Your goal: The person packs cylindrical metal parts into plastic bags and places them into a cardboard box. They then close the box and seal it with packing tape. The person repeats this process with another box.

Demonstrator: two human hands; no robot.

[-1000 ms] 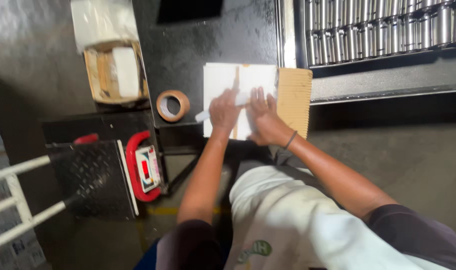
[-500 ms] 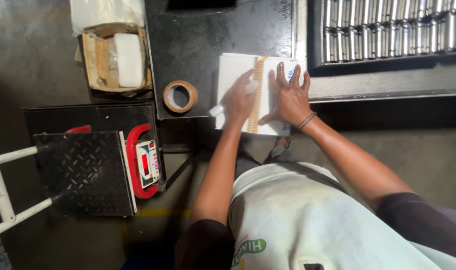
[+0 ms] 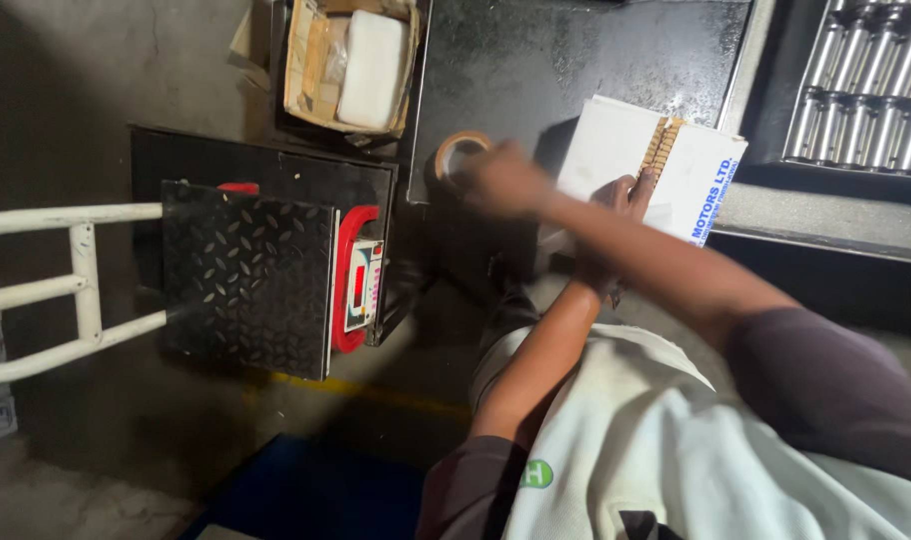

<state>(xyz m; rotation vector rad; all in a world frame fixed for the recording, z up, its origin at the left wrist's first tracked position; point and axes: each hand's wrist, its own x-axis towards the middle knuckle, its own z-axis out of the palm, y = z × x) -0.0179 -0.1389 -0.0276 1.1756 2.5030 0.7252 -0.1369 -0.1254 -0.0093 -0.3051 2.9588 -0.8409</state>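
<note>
- The right hand (image 3: 506, 180) reaches across to the tape roll (image 3: 458, 152), left of the white box (image 3: 626, 150) on the table (image 3: 576, 60); its grip is too blurred to judge.
- The left hand (image 3: 621, 195) rests flat against that box.
- A weighing scale (image 3: 276, 275) sits further left, steel cylinders (image 3: 866, 90) to the right.

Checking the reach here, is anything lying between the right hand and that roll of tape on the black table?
Nothing visible does. The right hand is blurred and already at the tape roll, apparently touching it. The left hand rests on the white box beside it, clear of the reach.

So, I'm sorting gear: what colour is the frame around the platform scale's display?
Red: the platform scale's display frame shows it plainly in the head view.
</note>
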